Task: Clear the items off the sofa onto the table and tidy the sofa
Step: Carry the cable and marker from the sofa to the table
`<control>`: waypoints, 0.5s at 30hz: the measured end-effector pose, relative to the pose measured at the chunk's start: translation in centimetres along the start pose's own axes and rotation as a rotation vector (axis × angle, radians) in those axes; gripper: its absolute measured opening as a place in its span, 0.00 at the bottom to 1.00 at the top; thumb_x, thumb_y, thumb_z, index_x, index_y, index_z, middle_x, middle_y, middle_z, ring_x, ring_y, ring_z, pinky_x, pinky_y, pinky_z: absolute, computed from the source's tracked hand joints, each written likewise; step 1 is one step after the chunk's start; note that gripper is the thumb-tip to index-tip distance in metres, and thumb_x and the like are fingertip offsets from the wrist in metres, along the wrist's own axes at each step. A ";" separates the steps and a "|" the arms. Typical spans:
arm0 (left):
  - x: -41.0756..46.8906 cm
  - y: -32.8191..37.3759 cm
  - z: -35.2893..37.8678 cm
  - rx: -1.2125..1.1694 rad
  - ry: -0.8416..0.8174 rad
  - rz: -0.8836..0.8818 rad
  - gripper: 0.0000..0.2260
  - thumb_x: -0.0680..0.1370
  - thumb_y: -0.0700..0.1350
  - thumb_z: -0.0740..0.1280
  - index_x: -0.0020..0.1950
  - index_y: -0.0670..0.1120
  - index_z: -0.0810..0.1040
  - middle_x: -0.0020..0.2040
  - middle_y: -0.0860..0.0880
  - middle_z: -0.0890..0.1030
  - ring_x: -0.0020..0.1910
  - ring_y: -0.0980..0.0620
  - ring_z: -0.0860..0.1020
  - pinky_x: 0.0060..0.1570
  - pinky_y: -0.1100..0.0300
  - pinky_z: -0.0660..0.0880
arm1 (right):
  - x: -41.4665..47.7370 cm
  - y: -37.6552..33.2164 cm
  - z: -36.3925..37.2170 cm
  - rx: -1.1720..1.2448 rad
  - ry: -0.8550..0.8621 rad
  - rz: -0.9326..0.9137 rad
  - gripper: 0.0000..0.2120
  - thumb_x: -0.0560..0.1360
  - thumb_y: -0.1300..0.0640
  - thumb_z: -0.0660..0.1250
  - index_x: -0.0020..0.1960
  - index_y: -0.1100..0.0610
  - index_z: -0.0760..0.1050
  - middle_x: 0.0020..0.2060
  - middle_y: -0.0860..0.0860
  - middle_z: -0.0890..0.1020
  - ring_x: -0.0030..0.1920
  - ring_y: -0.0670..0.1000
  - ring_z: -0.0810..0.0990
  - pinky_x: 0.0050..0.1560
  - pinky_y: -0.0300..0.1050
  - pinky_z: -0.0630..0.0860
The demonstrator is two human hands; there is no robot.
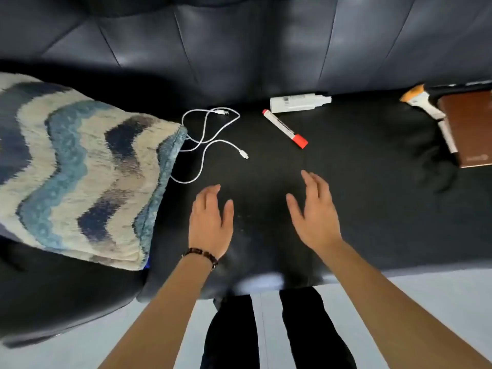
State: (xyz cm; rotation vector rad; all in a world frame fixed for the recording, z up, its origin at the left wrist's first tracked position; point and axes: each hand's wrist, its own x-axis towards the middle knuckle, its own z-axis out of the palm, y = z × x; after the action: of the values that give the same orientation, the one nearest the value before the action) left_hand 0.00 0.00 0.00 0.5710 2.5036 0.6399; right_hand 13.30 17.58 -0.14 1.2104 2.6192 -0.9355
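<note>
One cable (210, 141), one marker (285, 128), one bottle (298, 102) on sofa (359, 182)

Bare forearms, dark beaded bracelet (200, 256), black trousers (314, 328).

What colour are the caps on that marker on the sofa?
Red caps on the white marker, seen in the head view.

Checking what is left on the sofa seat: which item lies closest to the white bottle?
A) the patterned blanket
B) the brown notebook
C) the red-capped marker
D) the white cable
C: the red-capped marker lies just in front of the white bottle, while the white cable is farther off to the left and the brown notebook is at the far right edge.
</note>
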 end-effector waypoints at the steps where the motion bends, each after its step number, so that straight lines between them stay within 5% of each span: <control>1: 1.6 -0.8 0.8 0.020 0.020 0.034 0.23 0.79 0.52 0.58 0.69 0.40 0.70 0.66 0.41 0.72 0.64 0.40 0.72 0.60 0.44 0.73 | 1.6 0.3 1.1 -0.011 0.035 -0.026 0.29 0.80 0.49 0.63 0.77 0.58 0.60 0.72 0.59 0.65 0.70 0.59 0.69 0.65 0.57 0.73; 8: 12.6 -2.7 2.6 0.358 0.162 0.217 0.33 0.74 0.53 0.66 0.76 0.42 0.61 0.75 0.38 0.61 0.73 0.36 0.61 0.66 0.39 0.65 | 12.1 0.1 5.0 -0.147 0.156 -0.098 0.33 0.79 0.46 0.62 0.79 0.55 0.55 0.77 0.62 0.57 0.76 0.63 0.59 0.73 0.61 0.61; 11: 15.9 -3.7 3.1 0.361 0.061 0.099 0.38 0.75 0.57 0.66 0.79 0.46 0.53 0.79 0.40 0.52 0.78 0.39 0.52 0.72 0.40 0.55 | 14.6 0.2 5.7 -0.227 0.124 -0.107 0.32 0.81 0.47 0.60 0.81 0.52 0.52 0.78 0.62 0.55 0.78 0.63 0.55 0.75 0.60 0.56; 15: 14.6 -5.1 5.1 0.365 0.069 0.098 0.27 0.81 0.57 0.56 0.77 0.46 0.62 0.79 0.42 0.58 0.78 0.41 0.54 0.74 0.42 0.52 | 13.7 2.2 6.8 -0.226 0.111 -0.223 0.21 0.83 0.54 0.58 0.75 0.53 0.67 0.75 0.58 0.67 0.76 0.63 0.61 0.74 0.62 0.61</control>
State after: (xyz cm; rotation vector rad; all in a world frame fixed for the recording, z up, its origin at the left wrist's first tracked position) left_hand -10.15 4.84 -11.82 0.8187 2.6888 0.2369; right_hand 4.62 23.71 -11.36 0.9572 2.8975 -0.5931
